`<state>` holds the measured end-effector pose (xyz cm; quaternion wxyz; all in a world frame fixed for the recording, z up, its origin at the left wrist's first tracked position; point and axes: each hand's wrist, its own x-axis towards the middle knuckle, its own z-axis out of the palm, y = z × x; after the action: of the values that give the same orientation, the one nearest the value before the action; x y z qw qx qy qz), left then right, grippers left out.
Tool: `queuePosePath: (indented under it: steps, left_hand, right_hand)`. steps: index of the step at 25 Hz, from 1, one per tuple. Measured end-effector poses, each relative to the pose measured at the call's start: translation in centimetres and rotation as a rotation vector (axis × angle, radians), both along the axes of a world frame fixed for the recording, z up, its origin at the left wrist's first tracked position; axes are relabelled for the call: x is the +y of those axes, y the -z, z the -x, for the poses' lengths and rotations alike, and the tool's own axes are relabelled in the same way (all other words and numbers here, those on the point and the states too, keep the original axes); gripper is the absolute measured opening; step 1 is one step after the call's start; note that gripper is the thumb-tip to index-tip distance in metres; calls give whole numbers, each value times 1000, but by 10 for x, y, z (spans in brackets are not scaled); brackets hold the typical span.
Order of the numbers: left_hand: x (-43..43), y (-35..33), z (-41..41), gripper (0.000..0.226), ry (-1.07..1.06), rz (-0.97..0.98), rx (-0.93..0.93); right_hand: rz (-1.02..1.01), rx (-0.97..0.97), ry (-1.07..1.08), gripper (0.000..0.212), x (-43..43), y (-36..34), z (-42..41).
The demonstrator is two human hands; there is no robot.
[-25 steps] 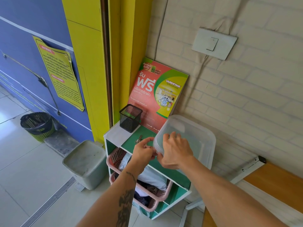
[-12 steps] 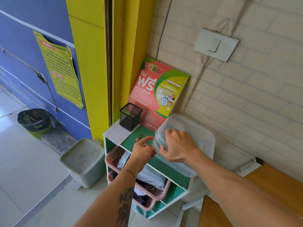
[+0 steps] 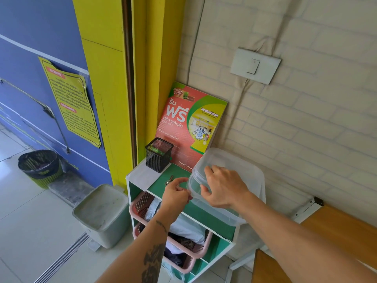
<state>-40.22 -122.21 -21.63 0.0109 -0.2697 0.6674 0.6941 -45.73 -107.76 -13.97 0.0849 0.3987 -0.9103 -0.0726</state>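
A clear plastic box with a lid sits on the green top of a small white shelf unit. My right hand grips the lid at its near-left corner, fingers curled over the rim and thumb under the edge. My left hand pinches the same corner of the box from the left, thumb and fingers curled at the edge. A small metal key lies on the green top just behind my left hand.
A black mesh pen cup and a red and green laundry poster stand behind the box. Pink baskets of clothes fill the shelves. A grey pedal bin stands left, a wooden table right.
Both hands stay at the box's near-left corner. My right hand has shifted a little up over the lid's edge; the view has drifted slightly.
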Motion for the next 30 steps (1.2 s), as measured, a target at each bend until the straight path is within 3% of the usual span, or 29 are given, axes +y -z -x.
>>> queuePosePath:
  steps: [9, 15, 18, 20, 23, 26, 30]
  left_hand:
    - [-5, -29, 15, 35, -33, 346, 94]
    - [1, -58, 39, 38, 143, 507, 63]
    - [4, -64, 48, 26, 207, 570, 40]
    - [9, -65, 52, 19, 224, 585, 38]
    - [17, -66, 55, 42, 216, 566, 28]
    - [19, -64, 58, 49, 172, 463, 7]
    - [19, -62, 57, 45, 110, 387, -15]
  right_hand:
    - [50, 93, -12, 28, 9, 18, -16]
    - [120, 112, -42, 28, 16, 19, -19]
    - [129, 113, -54, 29, 18, 20, -20]
    - [135, 116, -56, 30, 21, 20, -19]
    - [140, 105, -53, 33, 27, 20, -17]
    - [185, 30, -40, 42, 34, 21, -15]
    - [456, -111, 208, 54, 62, 22, -7]
